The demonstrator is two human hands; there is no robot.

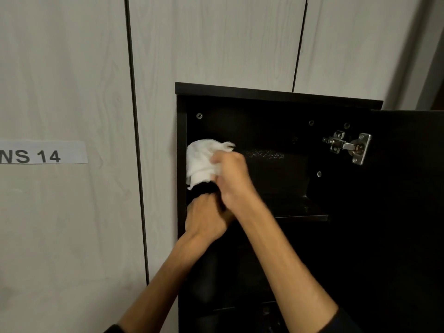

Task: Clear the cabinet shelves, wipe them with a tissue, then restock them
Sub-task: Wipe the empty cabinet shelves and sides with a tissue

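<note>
Inside the cabinet, both hands — right, left — grip the tissue-wrapped dark item.

R hand grips crumpled white tissue inside black wooden cabinet. L hand holds dark object below it. Door open w/ metal hinge.

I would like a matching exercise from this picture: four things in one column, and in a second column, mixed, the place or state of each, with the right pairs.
Things:
1. tissue
2. hinge
3. label
4. left hand

Places or states:
A. stuck on the pale wall panel
B. crumpled, gripped by the right hand
C. below the tissue, holding something dark
D. metal, at the cabinet's upper right

Pairs: 1-B, 2-D, 3-A, 4-C
</note>
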